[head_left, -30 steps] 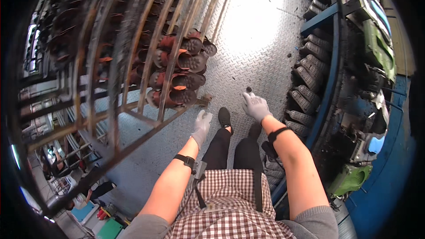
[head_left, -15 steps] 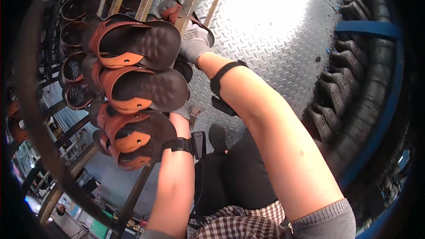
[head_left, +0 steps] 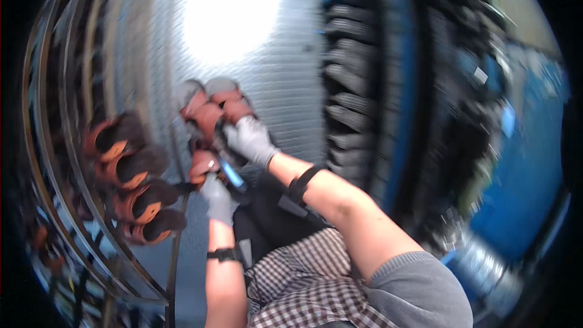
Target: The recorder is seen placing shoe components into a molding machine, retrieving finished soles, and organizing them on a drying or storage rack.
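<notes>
Both my hands wear pale grey gloves and grip reddish-brown leather sandals in front of my lap. My right hand [head_left: 252, 140] is closed at the near end of a bunch of sandals [head_left: 209, 115], whose rounded ends point away from me. Closer to my body, my left hand [head_left: 217, 197] is closed on a sandal [head_left: 203, 163] with an orange-brown strap. Blur hides the exact finger positions and how many sandals each hand carries. A bluish strip [head_left: 231, 175] shows between the hands; I cannot tell what it is.
On my left stands a curved-looking rack [head_left: 73, 140] of metal bars, with several brown sandals [head_left: 143, 176] on it. To my right, a row of dark shoe-shaped pieces [head_left: 349, 91] lines a blue-framed structure [head_left: 401, 85]. Shiny patterned metal flooring [head_left: 291, 54] lies ahead.
My view has swung right. Both hands have come away from the rack on the left, and sandals are now held together in front of me.
</notes>
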A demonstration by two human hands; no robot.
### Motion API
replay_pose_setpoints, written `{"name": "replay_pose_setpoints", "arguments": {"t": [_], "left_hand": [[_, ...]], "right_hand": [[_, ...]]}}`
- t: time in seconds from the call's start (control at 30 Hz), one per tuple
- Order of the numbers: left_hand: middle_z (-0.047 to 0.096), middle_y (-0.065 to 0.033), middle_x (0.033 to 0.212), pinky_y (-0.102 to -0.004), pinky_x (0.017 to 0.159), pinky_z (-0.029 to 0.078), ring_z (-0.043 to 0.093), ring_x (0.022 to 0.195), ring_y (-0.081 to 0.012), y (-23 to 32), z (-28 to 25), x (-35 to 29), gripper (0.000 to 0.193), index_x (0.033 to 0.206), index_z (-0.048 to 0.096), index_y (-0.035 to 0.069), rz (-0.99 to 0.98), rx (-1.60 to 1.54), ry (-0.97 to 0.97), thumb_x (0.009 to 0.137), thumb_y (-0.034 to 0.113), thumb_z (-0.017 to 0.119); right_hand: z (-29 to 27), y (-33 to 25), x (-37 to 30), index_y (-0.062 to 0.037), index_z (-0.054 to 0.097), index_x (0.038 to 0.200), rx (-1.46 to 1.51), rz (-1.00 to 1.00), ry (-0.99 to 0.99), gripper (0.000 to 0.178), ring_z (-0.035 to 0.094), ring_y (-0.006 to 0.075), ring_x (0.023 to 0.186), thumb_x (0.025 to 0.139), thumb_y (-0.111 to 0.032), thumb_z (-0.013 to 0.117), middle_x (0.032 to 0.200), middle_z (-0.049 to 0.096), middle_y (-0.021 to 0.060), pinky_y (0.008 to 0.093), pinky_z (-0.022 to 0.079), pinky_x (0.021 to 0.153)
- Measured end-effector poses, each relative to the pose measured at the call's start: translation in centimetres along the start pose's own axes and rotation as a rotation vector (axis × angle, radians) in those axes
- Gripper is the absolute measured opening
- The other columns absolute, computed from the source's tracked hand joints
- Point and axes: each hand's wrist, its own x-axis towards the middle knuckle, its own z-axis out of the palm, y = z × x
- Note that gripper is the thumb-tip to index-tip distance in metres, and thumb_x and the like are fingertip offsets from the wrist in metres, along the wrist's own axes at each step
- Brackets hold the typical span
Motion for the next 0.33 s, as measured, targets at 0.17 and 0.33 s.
{"name": "replay_pose_setpoints", "arguments": {"t": [0.17,0.33], "left_hand": [[0.07,-0.005,0.108,-0.0335,0.081,0.054,0.066,0.093,-0.0171,4.7,0.1,-13.3,0.022,0.111,0.07,0.001,0.464,0.622,-0.552,0.097,0.01,0.055],[0.07,-0.0077,0.108,-0.0415,0.095,0.05,0.064,0.098,-0.0216,7.1,4.4,-25.8,0.034,0.121,0.065,-0.003,0.249,0.686,-0.991,0.097,0.021,0.063]], "right_hand": [[-17.0,-0.9,-16.2,-0.0087,0.062,0.127,0.032,0.167,0.265,0.045,0.064,0.0417,0.11,0.087,-0.03,0.063,0.119,0.066,0.0246,0.0494,0.051,0.095],[-29.7,-3.3,-36.6,-0.0052,0.061,0.129,0.4,-0.096,0.812,0.044,0.062,0.0357,0.119,0.086,-0.01,0.069,0.123,0.064,0.0207,0.0409,0.05,0.1]]}}
